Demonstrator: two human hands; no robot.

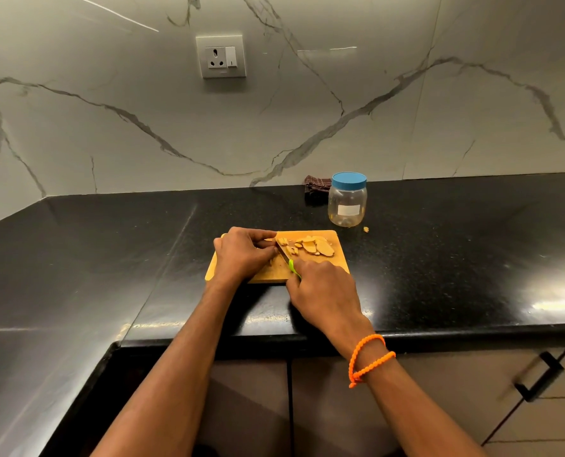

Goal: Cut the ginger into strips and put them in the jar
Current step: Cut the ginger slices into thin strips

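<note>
Fingers (pixel 264 243) of the left hand (pixel 241 252) are curled down onto a piece of ginger (pixel 269 239) at the left part of the wooden cutting board (pixel 337 255), pinning it against the board; only a pale tip of that piece shows beyond the fingertips. Right hand (pixel 320 288) is wrapped around the green handle of a knife (pixel 287 258), fingers clamped on it, with the dark blade angled up and to the left so that it lies just beside the left fingertips. Cut ginger slices (pixel 317 247) (flat, pale ovals with a few narrower bits) lie in a loose cluster on the board to the right of the blade. Jar (pixel 347 201), clear with a blue lid screwed on and a white label, stands upright on the black counter (pixel 439 252) beyond the board's far right corner, apart from it. One small ginger scrap (pixel 366 229) lies on the counter near the jar's base. Behind the jar, against the marble wall (pixel 142 110), sits a crumpled dark cloth (pixel 315 189). Orange beaded bracelet (pixel 370 359) circles the right wrist. Wall socket (pixel 221 56) is mounted above the counter. Cabinet handle (pixel 539 377) shows at lower right.
</note>
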